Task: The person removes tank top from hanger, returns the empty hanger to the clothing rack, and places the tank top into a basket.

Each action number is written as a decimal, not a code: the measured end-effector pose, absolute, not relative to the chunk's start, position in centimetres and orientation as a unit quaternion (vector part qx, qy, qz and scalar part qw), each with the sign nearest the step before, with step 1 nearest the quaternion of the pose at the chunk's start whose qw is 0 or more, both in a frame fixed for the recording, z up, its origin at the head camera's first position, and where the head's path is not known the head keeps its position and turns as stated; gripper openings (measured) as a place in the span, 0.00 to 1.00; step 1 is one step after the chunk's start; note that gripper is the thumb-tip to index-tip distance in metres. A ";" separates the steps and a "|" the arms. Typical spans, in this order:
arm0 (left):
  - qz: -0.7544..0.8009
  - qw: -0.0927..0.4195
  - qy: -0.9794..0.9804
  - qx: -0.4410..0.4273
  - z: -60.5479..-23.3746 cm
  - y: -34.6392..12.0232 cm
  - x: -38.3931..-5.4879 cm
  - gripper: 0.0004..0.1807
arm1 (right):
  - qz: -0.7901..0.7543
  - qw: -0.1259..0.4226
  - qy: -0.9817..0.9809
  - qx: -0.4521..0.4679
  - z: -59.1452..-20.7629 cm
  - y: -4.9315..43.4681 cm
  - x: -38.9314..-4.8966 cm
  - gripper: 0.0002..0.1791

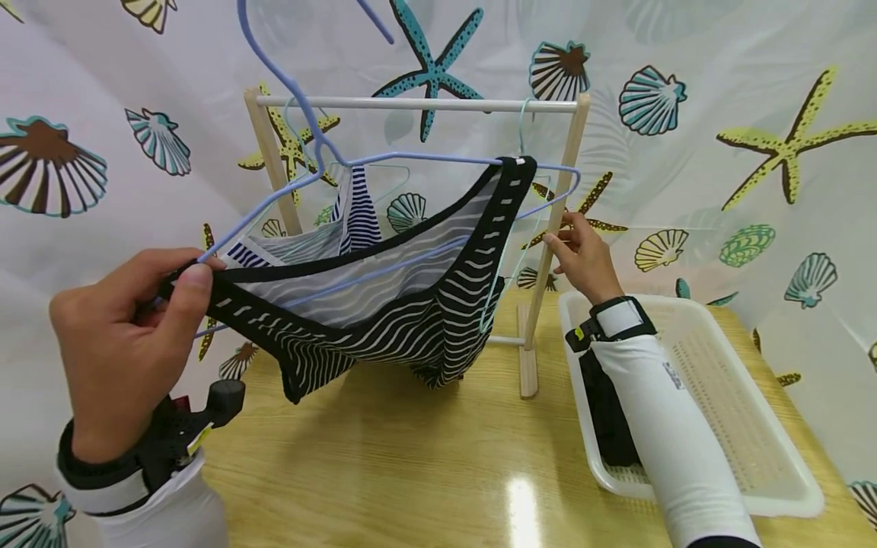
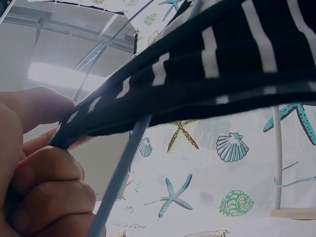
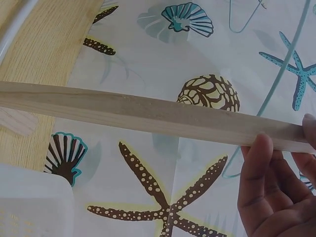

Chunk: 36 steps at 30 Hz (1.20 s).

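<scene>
Pinching the garment [image 1: 384, 335] on its hanger [image 1: 438, 157], your left hand [image 1: 130, 327] likely prevents slipping; at 3 o'clock your right hand [image 1: 589, 259] grips the rack [image 1: 425, 103], perhaps bracing.

One left hand [image 1: 119, 342] and one right hand [image 1: 588, 262], two hands in all, are showing, while two white sleeves [image 1: 678, 426] and two wrist straps [image 1: 620, 318] are covering the arms. Two striped garments are appearing: one black-striped garment [image 1: 473, 304] and one navy-striped garment [image 1: 359, 213]. Hangers are numbering at least three, with one blue hanger [image 1: 294, 85] and at least two pale teal hangers [image 1: 521, 125] showing. One rack [image 1: 425, 103] is displaying one top rail and two wooden uprights [image 1: 558, 205]. One white basket [image 1: 781, 502] is holding black cloth [image 1: 606, 418], its number of pieces remaining unclear. One table [image 1: 411, 472] is appearing, and at least four printed starfish [image 1: 433, 72] and eight printed shells [image 1: 654, 99] are decorating the backdrop [image 1: 754, 38].
</scene>
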State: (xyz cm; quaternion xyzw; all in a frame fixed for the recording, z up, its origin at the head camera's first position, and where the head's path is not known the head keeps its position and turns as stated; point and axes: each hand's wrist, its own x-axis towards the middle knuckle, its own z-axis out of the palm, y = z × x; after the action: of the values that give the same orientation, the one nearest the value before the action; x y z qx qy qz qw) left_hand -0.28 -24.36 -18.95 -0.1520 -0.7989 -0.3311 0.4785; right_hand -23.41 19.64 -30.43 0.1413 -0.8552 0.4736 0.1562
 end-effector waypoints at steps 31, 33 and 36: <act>-0.335 0.324 -0.834 -0.295 -24.7 -23.3 -4.6 0.07 | 0.468 0.164 -0.857 0.140 -30.1 19.7 -23.5 0.20; -0.334 0.316 -0.837 -0.297 -25.1 -23.3 -4.8 0.07 | 0.470 0.163 -0.856 0.141 -30.2 19.7 -23.5 0.20; -0.332 0.307 -0.838 -0.305 -25.7 -23.2 -5.1 0.05 | 0.475 0.159 -0.854 0.140 -30.3 19.6 -23.5 0.20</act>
State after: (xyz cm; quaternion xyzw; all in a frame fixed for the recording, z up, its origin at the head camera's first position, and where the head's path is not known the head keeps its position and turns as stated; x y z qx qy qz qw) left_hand -5.08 -23.16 -25.66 -0.3053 -0.8380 -0.3323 0.3069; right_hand -23.53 19.63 -30.30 0.1400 -0.8541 0.4749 0.1593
